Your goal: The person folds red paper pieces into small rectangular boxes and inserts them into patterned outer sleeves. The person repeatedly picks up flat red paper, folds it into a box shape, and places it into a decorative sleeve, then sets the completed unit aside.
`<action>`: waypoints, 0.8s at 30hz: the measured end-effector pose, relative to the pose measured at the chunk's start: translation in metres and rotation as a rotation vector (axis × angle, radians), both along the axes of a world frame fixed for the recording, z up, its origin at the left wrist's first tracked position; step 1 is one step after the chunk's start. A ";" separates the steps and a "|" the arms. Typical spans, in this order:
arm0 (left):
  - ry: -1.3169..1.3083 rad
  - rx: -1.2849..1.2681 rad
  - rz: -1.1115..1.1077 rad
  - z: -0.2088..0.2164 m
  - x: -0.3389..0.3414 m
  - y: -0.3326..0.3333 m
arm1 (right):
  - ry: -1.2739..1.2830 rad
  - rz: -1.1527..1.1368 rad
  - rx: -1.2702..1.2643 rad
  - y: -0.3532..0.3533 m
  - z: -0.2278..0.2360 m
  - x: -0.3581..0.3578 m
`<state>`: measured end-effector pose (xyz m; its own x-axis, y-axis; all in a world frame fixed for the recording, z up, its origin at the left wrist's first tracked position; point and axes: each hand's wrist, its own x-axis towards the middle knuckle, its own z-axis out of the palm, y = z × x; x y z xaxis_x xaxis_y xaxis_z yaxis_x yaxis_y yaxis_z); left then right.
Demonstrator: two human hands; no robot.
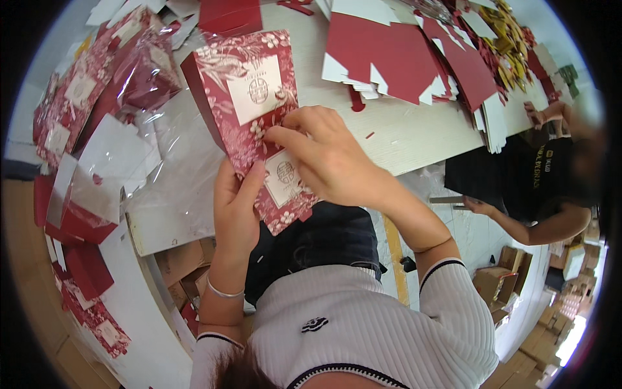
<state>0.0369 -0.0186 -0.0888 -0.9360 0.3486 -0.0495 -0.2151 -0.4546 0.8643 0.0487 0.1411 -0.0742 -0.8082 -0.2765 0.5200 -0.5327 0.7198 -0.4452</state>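
The left hand (pixel 238 202) is clamped on 1 red floral box (pixel 241 141) — 2 cream labels (pixel 257 91) showing — while the right hand (pixel 329 154), curled, touches its middle, perhaps pinching it.

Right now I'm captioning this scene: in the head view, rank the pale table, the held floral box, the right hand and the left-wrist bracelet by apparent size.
1. Pale table
2. Floral box, partly covered by the hands
3. Right hand
4. Bracelet

Smooth printed paperboard makes up the floral box (pixel 243 139), seen with glossy clear plastic film (pixel 181 162), matt red card sheets (pixel 382 52), a pale wood-grained tabletop (pixel 414 139) and a ribbed knit shirt (pixel 376 324).
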 end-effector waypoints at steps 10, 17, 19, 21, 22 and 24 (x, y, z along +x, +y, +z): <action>-0.182 0.077 0.122 -0.011 -0.005 -0.002 | -0.130 -0.002 -0.406 0.010 -0.012 0.000; -0.259 0.147 0.033 -0.012 -0.017 -0.010 | -0.120 -0.380 0.816 0.087 -0.019 0.010; -0.266 0.188 -0.040 -0.012 -0.021 -0.007 | -0.046 -0.339 0.880 0.097 -0.022 -0.001; -0.277 0.220 -0.106 -0.002 -0.023 -0.006 | -0.024 -0.266 0.721 0.096 -0.018 -0.005; -0.238 0.167 -0.074 0.000 -0.020 -0.006 | 0.045 -0.228 0.533 0.091 -0.016 -0.003; -0.259 0.123 -0.133 -0.001 -0.015 -0.021 | -0.054 -0.234 -0.086 0.070 -0.001 0.011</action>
<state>0.0217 -0.0399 -0.0898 -0.8433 0.4855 -0.2304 -0.4857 -0.5051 0.7135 0.0597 0.2113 -0.0756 -0.8722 -0.0354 0.4879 -0.3301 0.7787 -0.5336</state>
